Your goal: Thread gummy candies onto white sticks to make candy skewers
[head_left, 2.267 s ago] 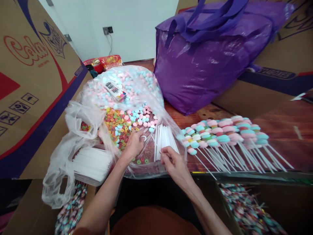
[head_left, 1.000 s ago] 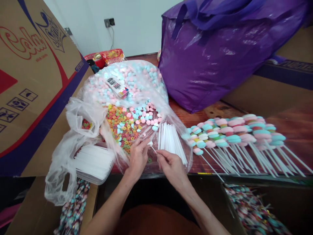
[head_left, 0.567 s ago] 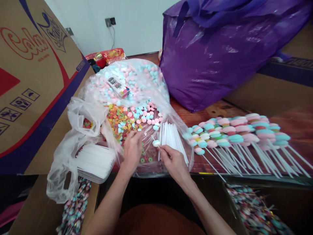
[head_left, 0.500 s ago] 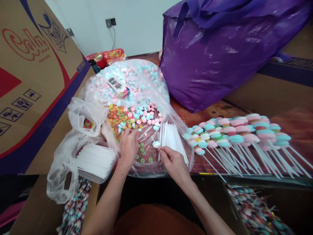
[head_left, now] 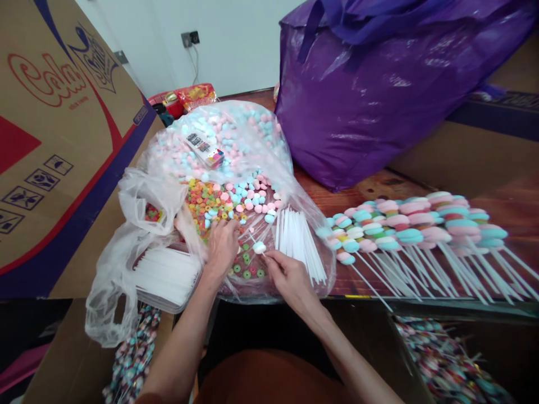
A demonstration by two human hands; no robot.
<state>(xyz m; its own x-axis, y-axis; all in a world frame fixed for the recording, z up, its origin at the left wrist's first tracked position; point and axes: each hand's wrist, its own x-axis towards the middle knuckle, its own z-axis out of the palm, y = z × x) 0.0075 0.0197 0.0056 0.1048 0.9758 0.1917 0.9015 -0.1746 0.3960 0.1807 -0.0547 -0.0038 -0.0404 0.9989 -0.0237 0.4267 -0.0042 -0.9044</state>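
My right hand (head_left: pixel 290 278) pinches a thin white stick (head_left: pixel 252 237) near a blue-and-white marshmallow (head_left: pixel 259 247) threaded on it. The stick's bare tip points up and left towards my other hand. My left hand (head_left: pixel 223 244) is at the near edge of a pile of small coloured gummy rings (head_left: pixel 202 196), fingers bent down and closed together; what is between the fingertips is hidden. Loose pink and blue marshmallows (head_left: pixel 250 196) lie just beyond. Several green and red rings (head_left: pixel 247 273) are scattered on clear plastic between my hands. A bundle of white sticks (head_left: pixel 297 241) lies beside my right hand.
A big clear bag of marshmallows (head_left: pixel 252 120) stands behind the pile. Finished marshmallow skewers (head_left: pixel 415 230) lie at right. At left are a tub of white sticks (head_left: pixel 166 278), a crumpled plastic bag (head_left: pixel 112 280) and a cardboard box (head_left: pixel 84 168). A purple bag (head_left: pixel 357 106) stands at back right.
My right hand has moved left with the stick and marshmallow, closer to my left hand. My left hand stays at the gummy rings, shifted only slightly.
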